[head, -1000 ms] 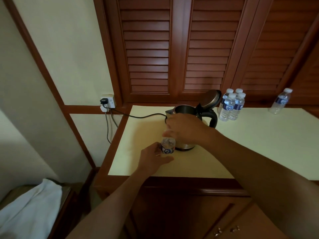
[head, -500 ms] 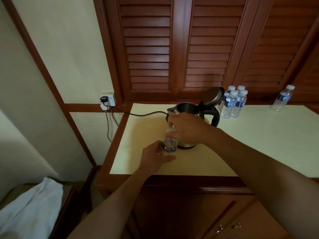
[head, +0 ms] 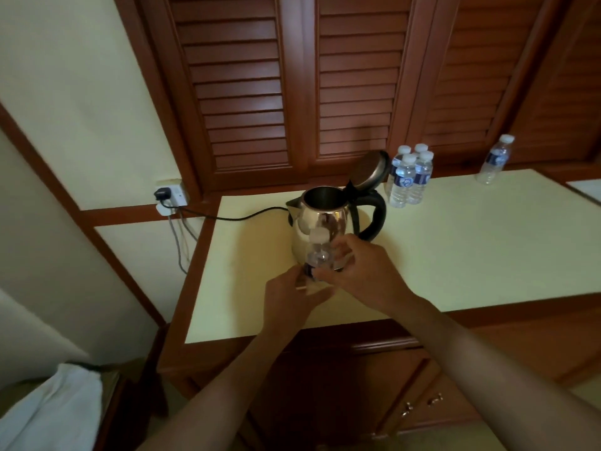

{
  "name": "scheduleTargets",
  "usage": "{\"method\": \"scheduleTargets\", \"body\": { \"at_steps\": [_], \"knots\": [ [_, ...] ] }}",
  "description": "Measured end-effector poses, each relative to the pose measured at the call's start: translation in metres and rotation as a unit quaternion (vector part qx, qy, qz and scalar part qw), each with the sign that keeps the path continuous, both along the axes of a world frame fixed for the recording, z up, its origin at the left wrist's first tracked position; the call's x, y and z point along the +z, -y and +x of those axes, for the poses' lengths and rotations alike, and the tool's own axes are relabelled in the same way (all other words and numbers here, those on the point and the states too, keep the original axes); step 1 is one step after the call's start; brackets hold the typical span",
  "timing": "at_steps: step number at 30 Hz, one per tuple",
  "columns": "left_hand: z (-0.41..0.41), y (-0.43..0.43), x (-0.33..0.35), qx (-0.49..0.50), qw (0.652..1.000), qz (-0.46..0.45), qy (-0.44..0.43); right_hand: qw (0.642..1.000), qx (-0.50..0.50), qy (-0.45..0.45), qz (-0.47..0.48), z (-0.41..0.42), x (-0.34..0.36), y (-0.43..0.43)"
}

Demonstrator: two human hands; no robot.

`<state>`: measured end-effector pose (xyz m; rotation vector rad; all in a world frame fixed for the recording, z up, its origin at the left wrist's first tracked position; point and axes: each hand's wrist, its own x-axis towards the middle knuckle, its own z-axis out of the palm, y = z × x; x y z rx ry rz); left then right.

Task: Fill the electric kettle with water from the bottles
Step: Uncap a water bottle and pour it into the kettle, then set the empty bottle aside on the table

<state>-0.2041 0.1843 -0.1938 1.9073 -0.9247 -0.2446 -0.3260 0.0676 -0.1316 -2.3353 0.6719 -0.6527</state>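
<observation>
A steel electric kettle [head: 320, 219] with a black handle stands on the cream counter [head: 455, 242], and its lid [head: 370, 169] is tipped open. Directly in front of it I hold a small clear water bottle [head: 317, 257] upright; its white cap [head: 318, 236] is on. My left hand [head: 292, 297] wraps the bottle's lower part from the left. My right hand [head: 364, 271] grips its right side below the cap, thumb and fingers around the body. Most of the blue label is hidden by my hands.
Three full bottles [head: 409, 177] stand clustered right of the kettle, and a lone bottle [head: 494, 161] stands further right. The kettle's black cord [head: 227, 218] runs left to a wall socket [head: 170, 195]. Louvred wooden doors rise behind the counter. A white cloth [head: 52, 408] lies at lower left.
My right hand has come down off the top of the bottle to its side, so the white cap shows. The left hand keeps its hold low on the bottle.
</observation>
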Motion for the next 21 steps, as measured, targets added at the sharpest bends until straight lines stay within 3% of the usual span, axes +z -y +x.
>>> {"method": "scheduleTargets", "body": {
  "at_steps": [5, 8, 15, 18, 21],
  "knots": [
    [-0.043, 0.052, 0.013, -0.053, 0.997, -0.056, 0.028, 0.996, -0.050, 0.064, 0.034, -0.048, -0.004, 0.036],
    [-0.076, 0.096, 0.014, -0.134, 0.988, -0.077, 0.022, 0.990, -0.087, 0.106, 0.015, -0.081, -0.003, 0.076],
    [-0.137, 0.240, -0.007, -0.186, 0.967, 0.112, 0.137, 0.973, -0.195, 0.125, -0.009, -0.161, -0.017, 0.224],
    [-0.159, 0.303, -0.016, -0.167, 0.960, 0.146, 0.173, 0.974, -0.198, 0.111, -0.001, -0.184, -0.021, 0.294],
    [-0.171, 0.356, -0.029, -0.170, 0.928, 0.230, 0.241, 0.979, -0.177, 0.098, 0.001, -0.199, -0.027, 0.352]
  ]
}}
